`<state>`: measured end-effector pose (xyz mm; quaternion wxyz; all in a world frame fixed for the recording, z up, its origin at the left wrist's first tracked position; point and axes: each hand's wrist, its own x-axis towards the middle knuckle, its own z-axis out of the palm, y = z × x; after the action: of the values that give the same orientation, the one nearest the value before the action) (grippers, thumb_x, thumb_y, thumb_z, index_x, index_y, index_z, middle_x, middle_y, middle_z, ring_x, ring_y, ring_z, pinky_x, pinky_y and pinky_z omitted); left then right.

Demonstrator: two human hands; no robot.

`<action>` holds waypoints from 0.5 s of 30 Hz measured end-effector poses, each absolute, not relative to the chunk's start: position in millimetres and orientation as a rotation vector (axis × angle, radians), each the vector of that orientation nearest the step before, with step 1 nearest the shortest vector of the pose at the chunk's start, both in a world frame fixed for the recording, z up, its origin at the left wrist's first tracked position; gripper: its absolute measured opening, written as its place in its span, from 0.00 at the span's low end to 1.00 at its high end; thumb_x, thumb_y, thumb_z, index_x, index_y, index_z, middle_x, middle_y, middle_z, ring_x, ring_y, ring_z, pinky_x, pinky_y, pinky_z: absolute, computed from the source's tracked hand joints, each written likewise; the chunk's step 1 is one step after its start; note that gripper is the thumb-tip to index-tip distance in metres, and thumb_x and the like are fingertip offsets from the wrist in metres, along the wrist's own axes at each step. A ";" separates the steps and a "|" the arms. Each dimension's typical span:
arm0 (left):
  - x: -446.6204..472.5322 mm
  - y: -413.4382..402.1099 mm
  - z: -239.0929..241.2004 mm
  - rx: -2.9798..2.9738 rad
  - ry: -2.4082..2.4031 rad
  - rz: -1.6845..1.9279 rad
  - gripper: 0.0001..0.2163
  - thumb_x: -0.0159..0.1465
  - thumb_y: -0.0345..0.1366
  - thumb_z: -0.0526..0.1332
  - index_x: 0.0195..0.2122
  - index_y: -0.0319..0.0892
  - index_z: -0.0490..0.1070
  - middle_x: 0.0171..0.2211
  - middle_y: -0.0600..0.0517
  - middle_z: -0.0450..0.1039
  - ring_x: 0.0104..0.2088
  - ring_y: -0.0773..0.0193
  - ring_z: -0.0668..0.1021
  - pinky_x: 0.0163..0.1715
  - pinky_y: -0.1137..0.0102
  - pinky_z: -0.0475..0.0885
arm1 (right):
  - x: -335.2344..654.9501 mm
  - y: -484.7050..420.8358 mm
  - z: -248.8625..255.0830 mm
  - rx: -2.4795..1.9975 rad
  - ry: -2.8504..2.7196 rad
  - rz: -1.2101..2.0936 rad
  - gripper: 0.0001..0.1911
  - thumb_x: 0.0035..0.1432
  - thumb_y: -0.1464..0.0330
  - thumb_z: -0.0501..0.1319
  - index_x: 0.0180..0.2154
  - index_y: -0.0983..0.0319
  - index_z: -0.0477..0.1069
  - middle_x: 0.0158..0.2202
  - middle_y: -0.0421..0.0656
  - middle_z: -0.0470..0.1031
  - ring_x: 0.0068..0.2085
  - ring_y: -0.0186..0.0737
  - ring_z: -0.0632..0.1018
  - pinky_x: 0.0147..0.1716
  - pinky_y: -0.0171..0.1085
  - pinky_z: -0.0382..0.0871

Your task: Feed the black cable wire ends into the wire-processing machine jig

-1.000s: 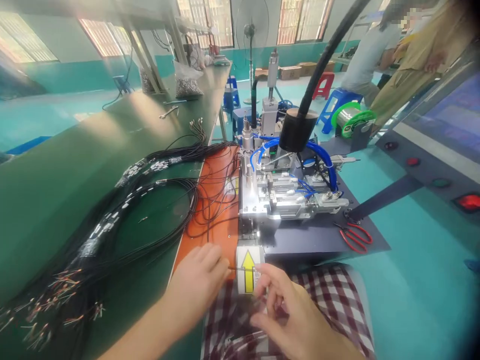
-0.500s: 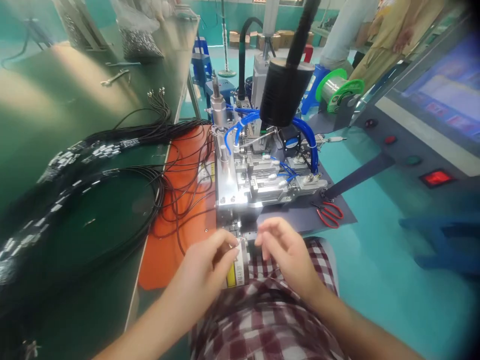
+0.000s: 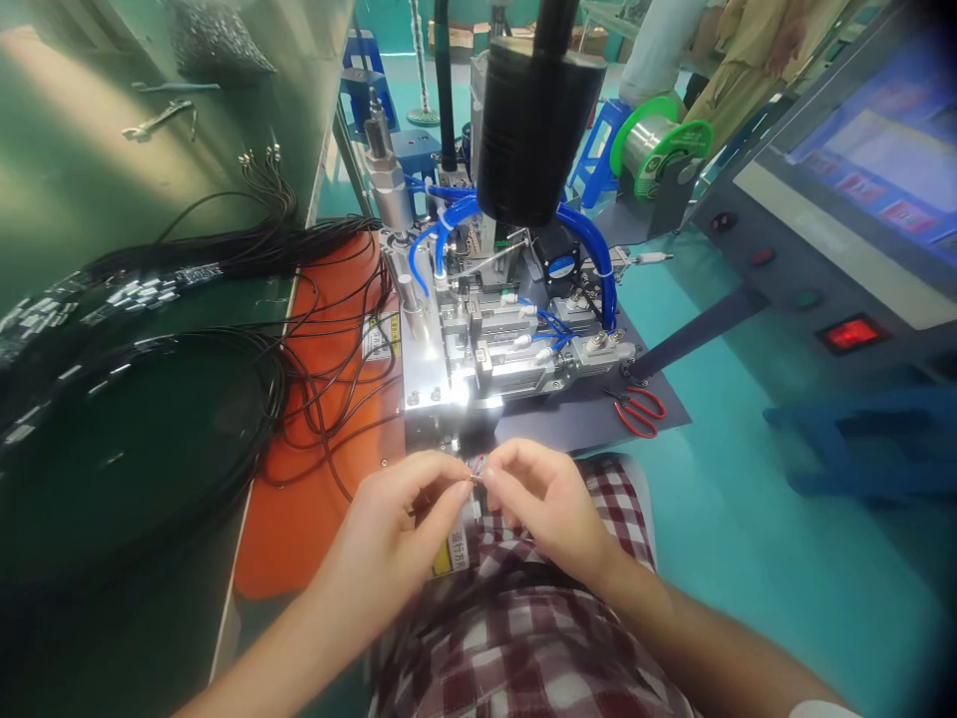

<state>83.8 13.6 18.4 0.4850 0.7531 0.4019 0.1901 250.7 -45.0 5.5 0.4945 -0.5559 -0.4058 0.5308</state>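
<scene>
My left hand point(image 3: 404, 514) and my right hand point(image 3: 545, 509) meet fingertip to fingertip just in front of the machine's near edge. Both are closed in a pinch. Between them show thin wires point(image 3: 478, 466), tiny, with red and pale bluish colour; the fingers hide the rest. Right behind the hands stands a bench machine point(image 3: 515, 369) with metal slides, white fittings and blue air tubes. A white and yellow label point(image 3: 458, 553) shows below my left hand.
Black cables point(image 3: 276, 389) spread over an orange mat point(image 3: 299, 538) and green table point(image 3: 186, 558) at left. Red-handled cutters point(image 3: 639, 409) lie on the machine's base. A solder wire spool point(image 3: 658, 150) and control panel point(image 3: 852, 269) stand at right. Another person's trousers point(image 3: 740, 70) show behind.
My right hand has moved left to meet my left hand, and its fingers have closed on the thin wires. The whole view has shifted, so the surroundings appear further left and slightly higher.
</scene>
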 end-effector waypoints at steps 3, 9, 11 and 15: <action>86.4 14.1 14.5 1.836 0.990 0.551 0.08 0.65 0.39 0.59 0.33 0.44 0.76 0.28 0.55 0.76 0.28 0.67 0.75 0.27 0.74 0.69 | 254.1 -44.0 2.3 -1.363 -0.961 1.269 0.14 0.60 0.59 0.63 0.30 0.62 0.68 0.22 0.35 0.67 0.21 0.27 0.65 0.21 0.30 0.59; 84.2 10.9 8.1 1.813 1.042 0.579 0.07 0.63 0.38 0.62 0.30 0.43 0.76 0.27 0.54 0.76 0.27 0.66 0.76 0.27 0.73 0.69 | 260.8 -44.7 -0.8 -1.403 -0.989 1.144 0.09 0.62 0.62 0.61 0.34 0.62 0.71 0.26 0.36 0.68 0.22 0.28 0.65 0.22 0.30 0.61; 82.9 10.6 8.6 1.770 1.082 0.576 0.07 0.62 0.39 0.63 0.30 0.43 0.76 0.26 0.54 0.76 0.26 0.66 0.75 0.26 0.73 0.69 | 260.5 -45.0 -0.1 -1.421 -1.014 1.117 0.08 0.62 0.64 0.61 0.35 0.62 0.72 0.25 0.36 0.67 0.22 0.28 0.65 0.22 0.30 0.60; 82.7 11.5 13.5 1.647 1.130 0.545 0.08 0.59 0.41 0.65 0.29 0.42 0.76 0.21 0.55 0.72 0.20 0.69 0.71 0.18 0.76 0.64 | 256.3 -44.8 0.1 -1.399 -1.030 1.119 0.05 0.62 0.67 0.60 0.36 0.62 0.72 0.27 0.37 0.68 0.24 0.29 0.66 0.23 0.31 0.61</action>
<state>82.7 11.5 13.5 0.5104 0.6841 0.4693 0.2263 256.3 -44.8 0.1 0.5122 -0.5814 -0.4281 0.4652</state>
